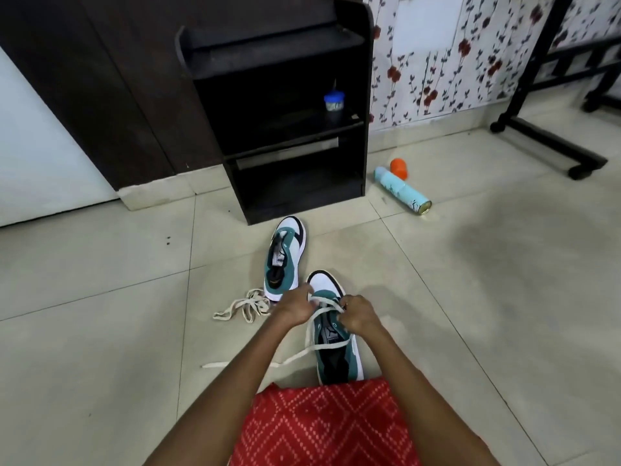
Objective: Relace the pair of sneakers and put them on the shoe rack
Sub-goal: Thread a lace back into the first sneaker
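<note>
Person seated on the tiled floor (100,297), red patterned garment (322,425) across the lap at the bottom edge.

Near sneaker (336,359): white, teal and black, upright on the floor just ahead of the lap, toe pointing away. Both hands are at its forward eyelets. The left hand (295,307) has its grip clamped on the white lace (235,364) at the shoe's left side; the right hand (358,316) has its fingers curled and pinched on the same lace at the right side. Which eyelet is being worked appears to be among the first ones near the toe, though the hands hide it. One run of the lace crosses the tongue and trails out left over the floor.

Far sneaker (285,257): same colours, unlaced, upright, standing between the near shoe and the shoe rack (368,95), toe towards the rack, not touching it. A second lace (242,306) lies bunched on the floor just beside its heel.

Rack: black, against the wall, carrying no shoes. A small blue-lidded jar (333,102) stands on its middle shelf.

Right of the rack, a pale blue spray can (401,190) lies on its side with an orange cap (399,168) beside it. A black wheeled stand (551,142) stands at far right.
</note>
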